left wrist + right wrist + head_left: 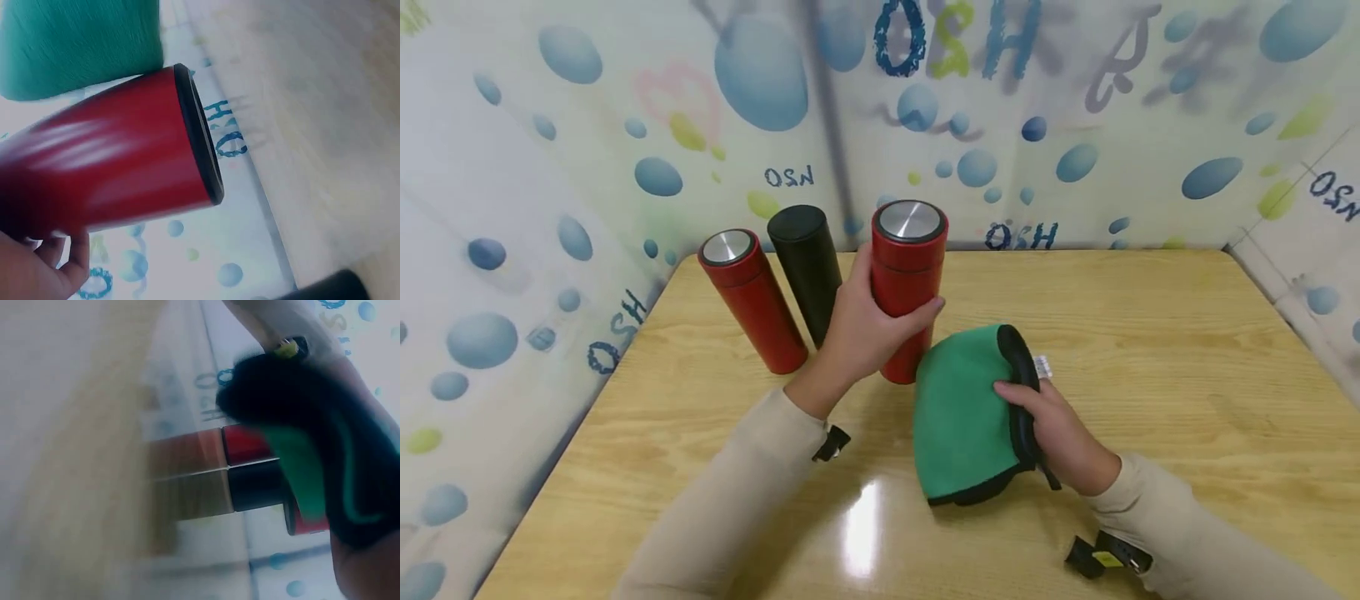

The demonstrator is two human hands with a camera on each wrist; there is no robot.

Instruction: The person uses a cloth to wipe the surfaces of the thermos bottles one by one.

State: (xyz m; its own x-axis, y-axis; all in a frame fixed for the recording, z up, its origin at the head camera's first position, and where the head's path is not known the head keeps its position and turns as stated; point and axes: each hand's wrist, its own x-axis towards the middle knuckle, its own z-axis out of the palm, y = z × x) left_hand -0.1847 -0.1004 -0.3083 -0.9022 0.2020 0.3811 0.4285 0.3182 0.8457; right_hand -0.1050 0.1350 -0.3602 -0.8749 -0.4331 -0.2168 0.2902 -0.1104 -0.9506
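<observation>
Holding a red flask (911, 279) near upright, steel-topped lid uppermost, the left hand (867, 332) has its thumb curled round the front of the body; its fingers pass behind. The flask's base shows in the left wrist view and looks lifted off the surface. Just to its right is a green fabric piece (966, 408) with black edging, pinched by the right hand (1067, 433), whose thumb presses the green face near the edge while the other fingers are mostly hidden behind. In the head view the fabric's left side meets the flask's lower end, though whether they touch cannot be told. The flask's long axis runs up and down, and the fabric's thick black edge runs roughly alongside it, on the side away from the flask.

To the left of the held flask, nearer the left hand, stand a black flask (807, 262) and a second red flask (754, 308). The surface (1157, 392) is pale wood grain, glossy, backed by a wall (857, 158) printed with blue ovals and lettering.
</observation>
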